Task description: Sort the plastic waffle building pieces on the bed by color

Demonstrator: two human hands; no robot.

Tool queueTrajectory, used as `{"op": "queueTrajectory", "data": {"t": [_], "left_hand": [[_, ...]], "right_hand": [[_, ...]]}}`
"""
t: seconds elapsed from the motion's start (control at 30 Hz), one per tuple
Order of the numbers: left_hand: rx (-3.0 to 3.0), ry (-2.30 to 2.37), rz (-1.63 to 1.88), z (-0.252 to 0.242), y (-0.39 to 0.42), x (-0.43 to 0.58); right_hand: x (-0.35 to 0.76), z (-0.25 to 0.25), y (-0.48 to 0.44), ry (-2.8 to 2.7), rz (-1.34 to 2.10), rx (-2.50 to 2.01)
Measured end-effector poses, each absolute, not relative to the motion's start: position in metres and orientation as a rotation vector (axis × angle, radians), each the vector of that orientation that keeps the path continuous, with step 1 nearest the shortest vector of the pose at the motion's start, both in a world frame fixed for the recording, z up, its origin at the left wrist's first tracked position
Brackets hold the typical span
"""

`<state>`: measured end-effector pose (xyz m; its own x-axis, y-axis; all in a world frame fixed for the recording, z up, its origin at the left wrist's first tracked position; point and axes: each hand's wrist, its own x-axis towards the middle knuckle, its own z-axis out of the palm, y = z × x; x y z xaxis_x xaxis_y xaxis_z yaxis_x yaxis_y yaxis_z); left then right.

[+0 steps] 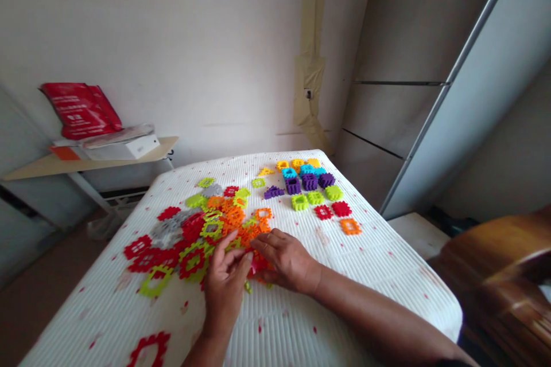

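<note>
Two bare hands meet over a white, red-flecked table (353, 287), working at the near edge of a heap (232, 215) of toothed plastic pieces. Taking the hands as the clock's centre, the heap spreads from 9 round to 12 o'clock, with red, green, grey and orange mixed together. The left hand (226, 280) has its fingers curled, a narrow gap between thumb and forefinger; the right hand (286, 259) arches over the heap, fingers bent down. A pinkish-red piece (257, 265) shows between them, but whether either hand grips it cannot be told. At 1 o'clock, rows look already set out by colour: yellow stacks (297, 164) farthest, then blue stacks (289, 173), purple stacks (309, 182) and green stacks (300, 202). Red pieces (341, 208) and one orange piece (351, 226), around 2 o'clock, seem barely begun. Most of the heap appears unsorted, and a red frame (148, 350) lies apart at 8. At 10 o'clock, beyond the table, a red bag (81, 109) carries pale print and a logo, too blurred to read; a white box (133, 147) beneath bears tiny, illegible marks.
</note>
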<state>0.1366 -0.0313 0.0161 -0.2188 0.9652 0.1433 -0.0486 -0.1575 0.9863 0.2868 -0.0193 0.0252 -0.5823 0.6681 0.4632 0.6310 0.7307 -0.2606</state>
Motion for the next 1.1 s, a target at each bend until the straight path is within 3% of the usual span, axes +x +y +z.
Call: {"op": "queueTrajectory", "data": {"t": [0.17, 0.33, 0.47, 1.1], "left_hand": [[1.168, 1.197, 1.495, 0.010, -0.029, 0.133], [1.176, 1.227, 1.537, 0.008, -0.024, 0.128], [1.182, 1.240, 1.536, 0.007, -0.021, 0.126], [1.166, 1.366, 1.717, 0.003, -0.006, 0.100]], "right_hand": [[0.322, 0.043, -0.003, -2.342, 0.148, -1.015], [0.407, 0.048, 0.021, -2.154, -0.023, -1.601], [0.443, 0.038, 0.028, -2.159, 0.055, -1.927], [0.446, 0.012, 0.043, -2.242, -0.076, -1.857]]}}
